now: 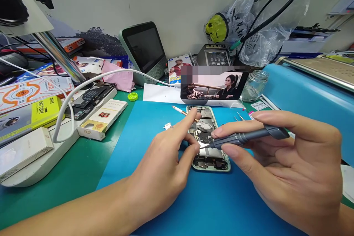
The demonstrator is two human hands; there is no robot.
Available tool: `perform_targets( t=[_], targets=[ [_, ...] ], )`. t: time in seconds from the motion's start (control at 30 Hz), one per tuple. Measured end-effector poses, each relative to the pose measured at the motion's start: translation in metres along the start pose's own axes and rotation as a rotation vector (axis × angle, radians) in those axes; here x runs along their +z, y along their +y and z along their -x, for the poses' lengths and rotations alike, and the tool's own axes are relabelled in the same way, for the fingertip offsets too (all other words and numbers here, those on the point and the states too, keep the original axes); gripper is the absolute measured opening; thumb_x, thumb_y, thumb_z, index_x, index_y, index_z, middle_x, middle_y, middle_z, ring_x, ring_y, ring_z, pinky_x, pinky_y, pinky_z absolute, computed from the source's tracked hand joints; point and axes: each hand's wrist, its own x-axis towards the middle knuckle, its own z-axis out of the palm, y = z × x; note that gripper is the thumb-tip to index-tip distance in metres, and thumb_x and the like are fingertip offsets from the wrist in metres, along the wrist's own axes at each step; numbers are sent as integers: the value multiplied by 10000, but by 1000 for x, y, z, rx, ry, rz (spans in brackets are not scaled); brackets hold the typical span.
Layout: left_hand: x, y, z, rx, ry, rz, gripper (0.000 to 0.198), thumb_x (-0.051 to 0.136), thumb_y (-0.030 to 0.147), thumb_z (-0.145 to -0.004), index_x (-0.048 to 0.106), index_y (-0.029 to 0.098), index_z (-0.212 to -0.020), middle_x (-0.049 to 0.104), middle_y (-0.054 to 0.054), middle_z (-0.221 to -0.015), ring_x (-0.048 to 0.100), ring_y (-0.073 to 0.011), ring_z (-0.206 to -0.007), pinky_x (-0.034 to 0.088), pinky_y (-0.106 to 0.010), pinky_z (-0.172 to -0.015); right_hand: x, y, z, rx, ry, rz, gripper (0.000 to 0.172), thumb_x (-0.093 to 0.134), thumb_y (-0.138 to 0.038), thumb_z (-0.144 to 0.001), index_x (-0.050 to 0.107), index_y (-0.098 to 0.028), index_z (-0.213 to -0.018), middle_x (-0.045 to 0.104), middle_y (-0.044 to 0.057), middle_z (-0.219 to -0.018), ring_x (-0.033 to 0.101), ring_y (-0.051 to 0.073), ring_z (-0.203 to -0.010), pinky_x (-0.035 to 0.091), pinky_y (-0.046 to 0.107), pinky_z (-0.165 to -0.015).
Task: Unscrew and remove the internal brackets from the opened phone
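A smartphone [206,112] with its back off lies on a blue mat [124,166], its inner parts exposed. My right hand [298,169] grips a dark grey screwdriver [235,140] between thumb and fingers, held nearly level above the phone. The thin tip points left and meets the fingertips of my left hand [166,158]. There, thumb and a finger are pinched together, with the index finger stretched across the phone's upper part; whatever lies in the pinch is hidden. A thin white and brown stick [179,110] runs beside the phone's top left, partly under my index finger.
Behind the mat, another phone [215,85] leans upright, playing a video. A glass jar [256,84] stands on its right. At left are a white tray [52,162], a yellow battery box [49,112], a small carton [102,118] and a white cable [102,75]. A smart display [143,51] stands behind.
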Motion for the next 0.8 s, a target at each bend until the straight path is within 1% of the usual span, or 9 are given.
perform_targets(
  t=[0.07,0.1,0.2,0.27,0.37,0.43,0.53,0.67,0.8],
  targets=[
    [0,1,0,-5,7,-5,614,550,121,-1023,412,209,-1614,590,-118,-1542,682,-178,-966,526,-358,-925,0,1,0,10,-13,-12,522,752,-36,-865,584,-304,-1279,730,50,-1047,813,197,-864,713,257,-683],
    [0,1,0,-6,12,-9,619,549,121,-1022,407,211,-1618,630,-115,-1494,678,-178,-949,525,-357,-910,0,1,1,12,-23,-18,523,750,-32,-867,584,-307,-1280,729,47,-1038,813,198,-868,714,259,-687],
    [0,1,1,-15,19,-24,626,536,121,-1025,393,216,-1626,754,-79,-1230,669,-193,-922,518,-355,-872,1,3,2,17,-49,-43,526,743,-27,-875,581,-312,-1287,729,40,-1029,814,194,-892,714,243,-698],
    [0,0,1,-21,27,-31,621,530,120,-1025,394,218,-1623,764,-58,-1116,666,-205,-942,512,-362,-881,1,5,3,24,-76,-53,535,739,-29,-883,573,-316,-1303,733,42,-1066,812,191,-924,717,242,-736],
    [0,0,0,-21,27,-32,615,524,122,-1025,396,219,-1619,755,-53,-1095,662,-213,-958,512,-369,-888,1,7,4,26,-116,-43,544,732,-42,-898,558,-322,-1331,734,48,-1129,807,187,-951,719,241,-753],
    [0,0,0,-16,22,-30,617,520,122,-1026,390,217,-1622,754,-46,-1069,660,-215,-951,513,-370,-884,2,8,5,25,-128,-33,551,732,-45,-901,551,-320,-1344,729,49,-1155,805,181,-955,715,224,-736],
    [0,1,1,-13,23,-37,626,517,111,-1023,381,208,-1626,745,-33,-1044,659,-214,-949,509,-371,-886,2,9,5,18,-139,-31,550,724,-39,-905,544,-308,-1349,711,50,-1184,800,164,-967,708,202,-764],
    [0,2,1,-22,19,-52,622,521,112,-1020,386,203,-1620,737,-42,-1111,657,-215,-969,502,-380,-891,3,11,5,26,-152,-22,537,720,-41,-913,535,-302,-1344,699,50,-1204,796,153,-986,704,197,-802],
    [0,2,1,-33,20,-79,622,516,126,-1012,387,195,-1617,727,-71,-1172,637,-241,-991,504,-416,-896,3,11,6,30,-161,-17,545,715,-40,-916,529,-310,-1351,707,52,-1217,798,164,-994,712,222,-806]
  ],
)
